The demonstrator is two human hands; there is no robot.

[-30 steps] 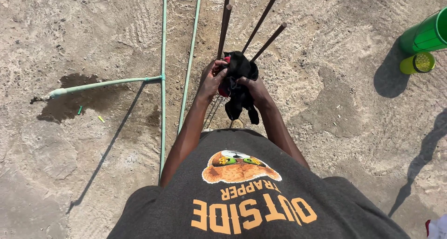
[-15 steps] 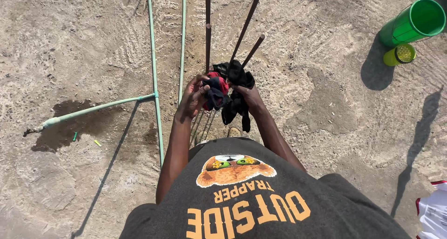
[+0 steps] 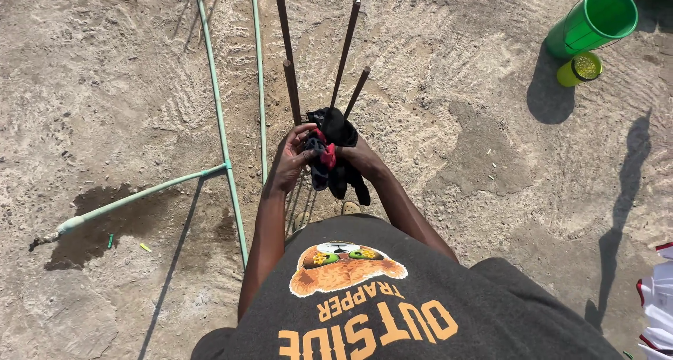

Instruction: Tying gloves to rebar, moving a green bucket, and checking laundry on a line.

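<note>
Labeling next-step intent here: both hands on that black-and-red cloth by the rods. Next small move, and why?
Probably spread the bunched black-and-red cloth open between the left hand and right hand: it is wadded, with one end dangling, directly in front of the upright dark rods.

Head camera looks steeply down, near, over sandy ground [image 3: 456, 121].

cloth [image 3: 335, 153] before rods [image 3: 289, 79], bucket [image 3: 592, 20] far right
</note>
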